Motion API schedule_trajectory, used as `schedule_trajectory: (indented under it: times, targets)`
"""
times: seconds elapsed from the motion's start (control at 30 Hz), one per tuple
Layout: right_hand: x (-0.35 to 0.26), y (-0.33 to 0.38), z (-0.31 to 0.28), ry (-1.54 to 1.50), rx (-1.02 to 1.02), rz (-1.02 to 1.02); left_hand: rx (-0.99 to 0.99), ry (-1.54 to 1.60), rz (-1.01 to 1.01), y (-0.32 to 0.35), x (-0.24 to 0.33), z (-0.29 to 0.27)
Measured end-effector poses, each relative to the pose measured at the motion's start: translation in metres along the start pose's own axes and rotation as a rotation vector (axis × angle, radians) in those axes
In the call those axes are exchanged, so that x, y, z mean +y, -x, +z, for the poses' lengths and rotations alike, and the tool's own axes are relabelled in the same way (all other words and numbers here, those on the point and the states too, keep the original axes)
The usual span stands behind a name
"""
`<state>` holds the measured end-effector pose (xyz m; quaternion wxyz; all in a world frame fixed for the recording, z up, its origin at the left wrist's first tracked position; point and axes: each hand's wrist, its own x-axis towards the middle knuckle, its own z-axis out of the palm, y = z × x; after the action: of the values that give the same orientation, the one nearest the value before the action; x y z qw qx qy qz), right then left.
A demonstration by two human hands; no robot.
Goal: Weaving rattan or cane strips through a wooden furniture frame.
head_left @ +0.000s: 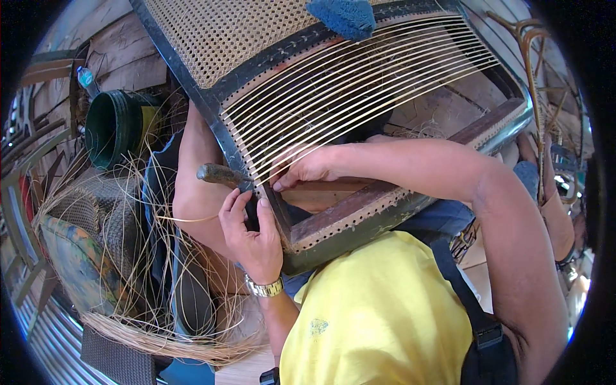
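A dark wooden chair frame (353,231) with rows of drilled holes lies across my lap. Pale cane strands (359,90) run side by side over its opening. My left hand (253,240), wearing a metal watch, is at the outer side of the left rail. Its thumb touches the rail, apart from the bent fingers. Just above those fingers, a tool with a worn wooden handle (221,174) stands at the rail; its tip is hidden. My right hand (301,168) reaches inside the opening, its fingers closed near the rail's inner face, partly under the strands. Whatever they hold is hidden.
Finished woven cane (218,38) fills the upper panel, with a blue cloth (343,18) on its edge. Left of me are a green bucket (109,128), a bundle of loose cane (167,340) and a camouflage-patterned object (80,263). A curved cane frame (532,70) stands at the right.
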<state>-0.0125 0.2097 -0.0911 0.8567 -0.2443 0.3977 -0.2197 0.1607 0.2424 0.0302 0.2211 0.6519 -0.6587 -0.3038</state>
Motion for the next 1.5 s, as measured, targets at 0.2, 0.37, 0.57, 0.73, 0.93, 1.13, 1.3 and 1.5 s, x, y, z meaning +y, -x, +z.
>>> schedule_trajectory:
  times: [0.2, 0.37, 0.57, 0.73, 0.93, 1.13, 1.3, 1.5]
  targets:
    - [0.003, -0.002, -0.001, -0.033, 0.026, 0.066, 0.014, -0.003, 0.003, 0.0, 0.002, 0.0]
    - [-0.012, 0.006, 0.004, 0.044, 0.055, 0.051, 0.007, 0.009, -0.026, 0.0, 0.002, -0.001]
    - [-0.014, 0.008, 0.001, 0.228, 0.077, 0.052, -0.005, 0.048, -0.068, -0.002, 0.0, 0.0]
    - [-0.003, -0.003, -0.007, 0.223, 0.065, 0.019, 0.031, 0.041, -0.044, 0.004, 0.0, 0.001]
    - [-0.002, -0.004, -0.004, 0.21, 0.042, -0.005, 0.045, 0.044, -0.048, 0.004, -0.002, 0.004]
    - [0.006, -0.009, -0.019, 0.139, -0.102, -0.009, 0.037, 0.051, -0.039, 0.006, -0.003, 0.004]
    - [0.017, -0.014, -0.009, 0.184, 0.022, -0.026, 0.042, 0.081, -0.076, 0.007, -0.005, 0.005]
    - [0.015, -0.016, -0.022, 0.16, -0.067, -0.02, 0.043, 0.085, -0.067, 0.007, -0.006, 0.007]
